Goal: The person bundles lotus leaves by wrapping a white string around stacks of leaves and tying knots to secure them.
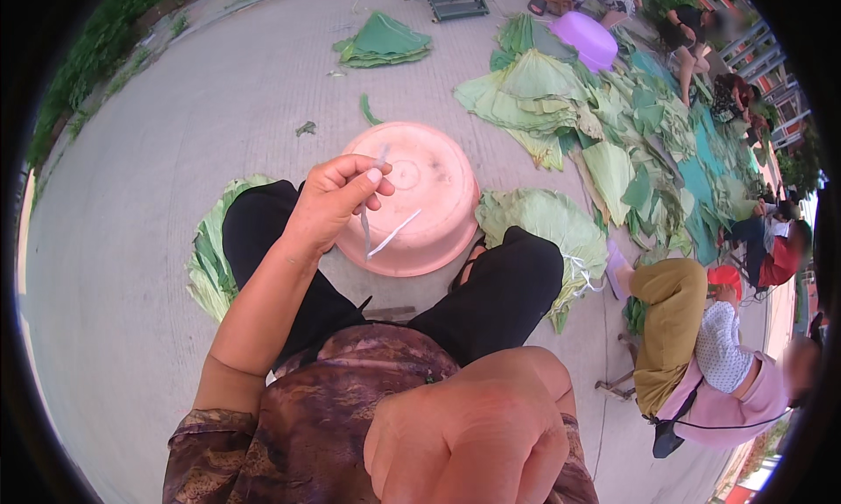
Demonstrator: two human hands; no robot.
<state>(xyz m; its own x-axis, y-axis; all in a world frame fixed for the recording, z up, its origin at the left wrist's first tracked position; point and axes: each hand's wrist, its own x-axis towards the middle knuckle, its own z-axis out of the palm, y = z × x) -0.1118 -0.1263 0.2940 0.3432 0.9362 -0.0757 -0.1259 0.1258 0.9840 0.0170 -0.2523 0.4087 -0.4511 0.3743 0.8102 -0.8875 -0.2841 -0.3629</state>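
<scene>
My left hand (346,193) pinches a thin white plastic strip (366,228) between thumb and fingers, above an upturned pink basin (434,167). The strip's lower part hangs in a bend over the basin's side. Close to the camera, my right hand (477,425) is raised in front of my patterned top with its fingers curled. Its fingertips are hidden, so whatever it may hold does not show. Beside my right knee lies a bundle of large pale green leaves (534,208) with a white tie (578,274) near it. Another leaf bundle (208,272) sits beside my left leg.
A folded leaf stack (383,42) lies ahead on the concrete. Large leaf heaps (534,88) spread at far right, near a purple basin (584,40). A seated person (670,329) is close on my right; several others sit beyond. A folding stool (457,5) stands far ahead.
</scene>
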